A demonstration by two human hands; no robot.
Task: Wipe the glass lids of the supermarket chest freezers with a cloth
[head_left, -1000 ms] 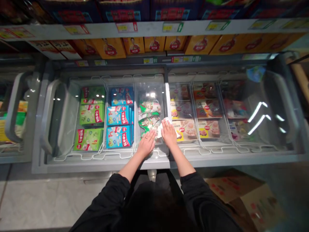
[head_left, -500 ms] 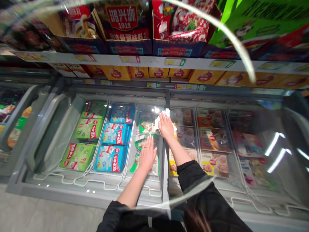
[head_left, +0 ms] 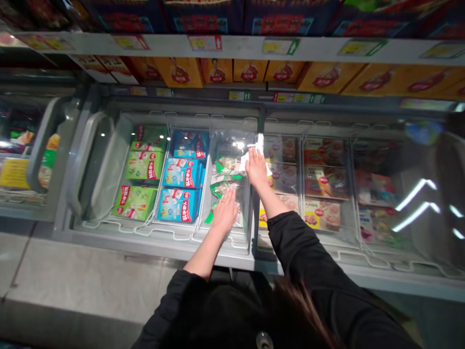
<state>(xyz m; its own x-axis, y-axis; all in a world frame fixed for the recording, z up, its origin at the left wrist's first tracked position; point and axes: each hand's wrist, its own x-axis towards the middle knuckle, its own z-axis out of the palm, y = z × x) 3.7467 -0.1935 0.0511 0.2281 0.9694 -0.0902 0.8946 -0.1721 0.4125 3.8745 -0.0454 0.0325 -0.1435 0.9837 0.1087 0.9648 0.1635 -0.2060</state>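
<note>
My right hand (head_left: pixel 256 168) lies over a white cloth (head_left: pixel 244 160), pressing it against the glass lid (head_left: pixel 232 134) of a chest freezer, close to the middle frame bar. I cannot tell whether the cloth is fabric or paper. Its edges stick out at both sides of the fingers. My left hand (head_left: pixel 225 212), with a ring on one finger, rests flat on the same glass nearer to me, fingers stretched out and holding nothing. Under the glass are green-and-white bags (head_left: pixel 227 166), partly hidden by my hands.
Blue boxes (head_left: pixel 180 173) and green boxes (head_left: pixel 144 165) sit in wire baskets to the left; more food boxes (head_left: pixel 324 182) lie under the right lid. A shelf edge (head_left: pixel 243 43) with price tags runs above yellow boxes (head_left: pixel 250 71). Another freezer (head_left: pixel 22 206) stands at far left.
The view has tilted down, so the shelves sit higher and more floor shows. Both hands keep nearly the same places on the glass, with the cloth still under my right hand.
</note>
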